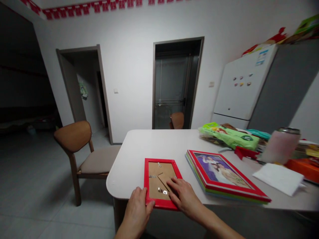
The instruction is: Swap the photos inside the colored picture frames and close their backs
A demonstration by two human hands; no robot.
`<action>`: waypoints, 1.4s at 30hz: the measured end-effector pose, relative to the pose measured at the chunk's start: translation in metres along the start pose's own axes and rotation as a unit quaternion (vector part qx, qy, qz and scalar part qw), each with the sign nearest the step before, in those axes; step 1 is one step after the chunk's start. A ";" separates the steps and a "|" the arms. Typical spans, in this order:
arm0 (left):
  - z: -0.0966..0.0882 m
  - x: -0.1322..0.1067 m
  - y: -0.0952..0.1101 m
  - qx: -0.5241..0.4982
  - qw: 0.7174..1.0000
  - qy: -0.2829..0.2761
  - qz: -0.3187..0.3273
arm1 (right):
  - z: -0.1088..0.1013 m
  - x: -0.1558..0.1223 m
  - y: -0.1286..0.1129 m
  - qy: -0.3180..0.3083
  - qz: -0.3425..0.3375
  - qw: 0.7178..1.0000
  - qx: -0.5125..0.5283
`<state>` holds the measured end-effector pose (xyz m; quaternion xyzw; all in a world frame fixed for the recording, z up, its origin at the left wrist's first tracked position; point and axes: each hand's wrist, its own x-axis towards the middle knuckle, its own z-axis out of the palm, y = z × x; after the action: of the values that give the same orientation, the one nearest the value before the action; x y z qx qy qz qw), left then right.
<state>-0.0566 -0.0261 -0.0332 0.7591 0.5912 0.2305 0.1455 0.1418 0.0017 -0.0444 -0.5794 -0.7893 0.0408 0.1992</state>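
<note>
Left hand [137, 203] grips the face-down red rectangular frame [155, 187], probably steadying it; right hand [185, 196] rests half-curled on it, grip unclear.

Open way over table [139, 142] beyond and left of small red frame [154, 188]. Right of frame: slim gap, then picture stack [224, 172] blocking. Farther right: green bag [231, 137], pink jar [280, 146], room between probably tight. Left hand [136, 204] bars frame's near-left corner, right hand [183, 196] near-right one.
</note>
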 end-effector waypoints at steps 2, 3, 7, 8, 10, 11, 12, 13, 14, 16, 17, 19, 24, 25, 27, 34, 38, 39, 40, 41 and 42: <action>-0.002 0.005 -0.001 -0.004 1.000 0.005 0.019 | -0.003 0.003 0.003 -0.001 0.000 1.000 0.015; -0.003 0.008 -0.002 -0.011 1.000 0.010 0.028 | -0.005 0.006 0.005 0.006 0.008 1.000 0.024; 0.002 0.029 -0.007 -0.044 0.998 0.029 0.020 | -0.012 0.023 0.018 0.043 0.055 0.997 0.019; 0.005 0.033 -0.008 -0.051 0.998 0.028 0.014 | -0.013 0.028 0.021 0.036 0.055 0.998 0.009; 0.010 0.039 -0.010 -0.061 0.998 0.023 0.007 | -0.013 0.036 0.026 0.011 0.051 0.999 -0.012; 0.012 0.040 -0.011 -0.063 0.998 0.022 0.005 | -0.013 0.039 0.028 0.003 0.049 0.999 -0.021; 0.013 0.040 -0.012 -0.064 0.998 0.022 0.004 | -0.012 0.041 0.029 -0.001 0.047 0.998 -0.029; 0.014 0.040 -0.012 -0.063 0.998 0.024 0.004 | -0.012 0.043 0.030 -0.001 0.045 0.998 -0.036; 0.015 0.040 -0.013 -0.064 0.998 0.025 0.005 | -0.011 0.045 0.031 0.004 0.043 0.998 -0.041; 0.015 0.039 -0.013 -0.066 0.997 0.029 0.005 | -0.010 0.046 0.032 0.018 0.042 0.998 -0.046; 0.015 0.038 -0.013 -0.068 0.997 0.032 0.004 | -0.010 0.046 0.032 0.025 0.044 0.998 -0.047; 0.016 0.038 -0.013 -0.070 0.997 0.038 0.004 | -0.009 0.046 0.032 0.032 0.047 0.997 -0.050; 0.021 0.039 -0.015 -0.070 0.996 0.050 0.006 | -0.002 0.050 0.010 0.057 0.032 0.998 -0.013; 0.022 0.039 -0.016 -0.068 0.996 0.053 0.007 | 0.001 0.052 0.001 0.054 0.013 0.998 0.007; 0.025 0.040 -0.017 -0.062 0.997 0.055 0.007 | 0.009 0.059 -0.016 0.034 -0.023 0.998 0.039; 0.025 0.040 -0.017 -0.058 0.997 0.051 0.004 | 0.033 0.084 -0.037 0.031 -0.004 0.999 0.023; 0.023 0.038 -0.014 -0.062 0.997 0.049 -0.004 | 0.031 0.087 -0.022 0.039 0.011 0.999 -0.001; 0.023 0.038 -0.014 -0.063 0.997 0.048 -0.005 | 0.029 0.088 -0.017 0.041 0.020 0.999 -0.008; 0.023 0.038 -0.013 -0.064 0.997 0.048 -0.004 | 0.027 0.090 -0.011 0.043 0.032 0.998 -0.016; 0.022 0.037 -0.013 -0.064 0.997 0.049 -0.002 | 0.025 0.091 -0.006 0.044 0.047 0.998 -0.025; 0.022 0.037 -0.013 -0.063 0.997 0.050 0.000 | 0.023 0.093 -0.001 0.044 0.061 0.997 -0.033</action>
<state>-0.0486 0.0145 -0.0519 0.7360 0.5819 0.3050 0.1633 0.1091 0.0919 -0.0406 -0.6338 -0.7441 0.0013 0.2114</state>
